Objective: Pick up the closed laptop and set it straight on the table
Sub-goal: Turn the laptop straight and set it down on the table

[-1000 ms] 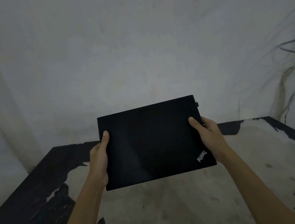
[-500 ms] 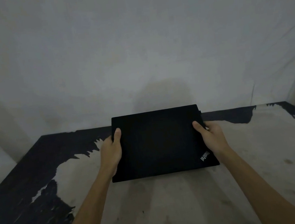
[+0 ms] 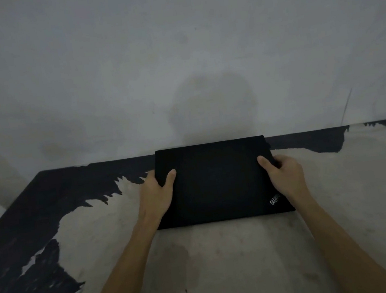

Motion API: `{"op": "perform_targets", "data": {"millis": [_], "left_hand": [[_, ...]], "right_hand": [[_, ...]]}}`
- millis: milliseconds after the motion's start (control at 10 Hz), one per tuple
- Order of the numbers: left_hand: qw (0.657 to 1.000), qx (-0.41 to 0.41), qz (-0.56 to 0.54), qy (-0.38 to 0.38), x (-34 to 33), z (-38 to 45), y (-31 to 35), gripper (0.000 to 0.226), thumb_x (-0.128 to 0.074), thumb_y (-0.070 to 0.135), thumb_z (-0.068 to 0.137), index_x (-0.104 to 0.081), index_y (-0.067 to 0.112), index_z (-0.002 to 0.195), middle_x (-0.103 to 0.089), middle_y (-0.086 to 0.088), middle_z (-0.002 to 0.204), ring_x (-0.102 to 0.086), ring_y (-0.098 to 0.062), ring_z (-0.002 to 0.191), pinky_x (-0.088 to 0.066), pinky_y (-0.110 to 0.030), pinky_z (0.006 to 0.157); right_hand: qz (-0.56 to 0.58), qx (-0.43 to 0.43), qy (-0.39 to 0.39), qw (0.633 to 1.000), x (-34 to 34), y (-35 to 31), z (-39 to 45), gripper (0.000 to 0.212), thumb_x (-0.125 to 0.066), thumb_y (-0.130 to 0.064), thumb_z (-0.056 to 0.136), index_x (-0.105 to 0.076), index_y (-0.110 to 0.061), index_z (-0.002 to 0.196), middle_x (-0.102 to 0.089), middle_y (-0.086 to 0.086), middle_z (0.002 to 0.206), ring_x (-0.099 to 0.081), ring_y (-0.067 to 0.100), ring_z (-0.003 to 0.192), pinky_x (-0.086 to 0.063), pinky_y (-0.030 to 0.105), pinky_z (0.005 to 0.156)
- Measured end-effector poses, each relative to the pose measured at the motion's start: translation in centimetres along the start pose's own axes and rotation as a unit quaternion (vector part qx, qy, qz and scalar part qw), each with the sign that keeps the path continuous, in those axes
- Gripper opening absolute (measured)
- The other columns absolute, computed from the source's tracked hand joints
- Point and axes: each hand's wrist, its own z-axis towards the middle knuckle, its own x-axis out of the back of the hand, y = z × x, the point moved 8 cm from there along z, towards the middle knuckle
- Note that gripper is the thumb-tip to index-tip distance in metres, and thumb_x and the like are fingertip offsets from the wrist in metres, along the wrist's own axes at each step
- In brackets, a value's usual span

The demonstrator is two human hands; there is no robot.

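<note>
The closed black laptop (image 3: 218, 182) lies lid up near the far middle of the worn table (image 3: 226, 264), its edges parallel to the table's back edge. A small silver logo sits at its near right corner. My left hand (image 3: 155, 194) grips the laptop's left edge, thumb on the lid. My right hand (image 3: 284, 174) grips the right edge the same way. The fingers under the laptop are hidden. Whether the laptop rests fully on the table I cannot tell.
The tabletop is pale where the black coating has peeled, with dark patches (image 3: 28, 239) at the left and along the back. A grey wall (image 3: 177, 63) rises right behind the table's far edge.
Both hands have lowered the laptop from mid-air down to the table surface and levelled it; the view has tilted downward.
</note>
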Motion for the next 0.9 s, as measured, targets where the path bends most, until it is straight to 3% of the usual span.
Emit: {"op": "perform_targets", "data": {"millis": [100,200,300,500,700,800,900], "left_hand": [[1.0,-0.017,-0.004,0.01,0.0,0.2,-0.3,0.044,-0.063,0.041,0.098,-0.065,0.006,0.125,-0.069,0.0,0.106,-0.069,-0.022,0.102,-0.054,-0.024,0.076],[0.999,-0.026,0.027,0.01,-0.1,0.5,-1.2,0.045,-0.066,0.042,0.096,-0.068,0.007,0.123,-0.07,-0.009,0.115,-0.063,-0.027,0.114,-0.055,-0.037,0.092],[0.998,-0.007,0.063,0.014,-0.4,0.5,-1.8,0.046,-0.066,0.042,0.096,-0.069,0.005,0.124,-0.062,-0.018,0.121,-0.05,-0.028,0.123,-0.044,-0.032,0.092],[0.994,-0.02,0.102,0.03,0.2,1.1,-2.5,0.053,-0.068,0.049,0.092,-0.074,0.003,0.117,-0.064,-0.02,0.115,-0.046,-0.014,0.103,-0.04,-0.025,0.083],[0.994,-0.002,0.105,0.013,-0.1,1.0,-2.7,0.052,-0.072,0.051,0.088,-0.076,0.002,0.106,-0.069,-0.019,0.103,-0.063,-0.029,0.105,-0.055,-0.036,0.083],[0.99,-0.033,0.138,0.014,0.6,0.0,-1.1,0.049,-0.076,0.045,0.086,-0.069,0.009,0.119,-0.06,-0.015,0.117,-0.065,-0.031,0.105,-0.056,-0.043,0.09],[0.981,-0.112,0.139,0.069,2.6,-0.9,3.1,0.042,-0.079,0.03,0.086,-0.064,0.016,0.123,-0.052,-0.006,0.117,-0.065,-0.026,0.098,-0.055,-0.046,0.093]], "right_hand": [[-0.022,0.006,0.001,1.0,-0.1,0.0,0.2,0.034,-0.067,-0.039,0.096,-0.068,-0.014,0.074,-0.067,-0.002,0.067,-0.063,0.011,0.062,-0.04,0.019,0.051],[-0.051,0.003,-0.003,0.999,-0.3,0.2,0.3,0.032,-0.071,-0.039,0.093,-0.074,-0.012,0.078,-0.072,0.001,0.069,-0.067,0.013,0.064,-0.042,0.017,0.049],[-0.071,-0.003,-0.013,0.997,-0.5,0.6,0.6,0.03,-0.073,-0.04,0.091,-0.079,-0.011,0.087,-0.076,0.004,0.075,-0.072,0.018,0.069,-0.051,0.027,0.056],[-0.088,0.0,-0.014,0.996,-0.4,0.2,0.2,0.031,-0.074,-0.039,0.091,-0.08,-0.009,0.088,-0.077,0.007,0.076,-0.073,0.021,0.072,-0.058,0.034,0.066],[-0.135,0.001,-0.021,0.991,-0.4,-0.1,-0.1,0.033,-0.075,-0.032,0.091,-0.079,-0.001,0.101,-0.078,0.015,0.091,-0.064,0.021,0.07,-0.052,0.032,0.069],[-0.162,0.025,-0.018,0.986,0.1,-1.5,-0.7,0.035,-0.078,-0.029,0.089,-0.077,0.002,0.107,-0.077,0.018,0.101,-0.069,0.03,0.086,-0.049,0.03,0.075],[-0.145,0.083,0.003,0.986,0.8,-5.0,-0.7,0.037,-0.081,-0.029,0.086,-0.076,0.0,0.109,-0.074,0.019,0.105,-0.07,0.03,0.096,-0.046,0.027,0.079]]}}
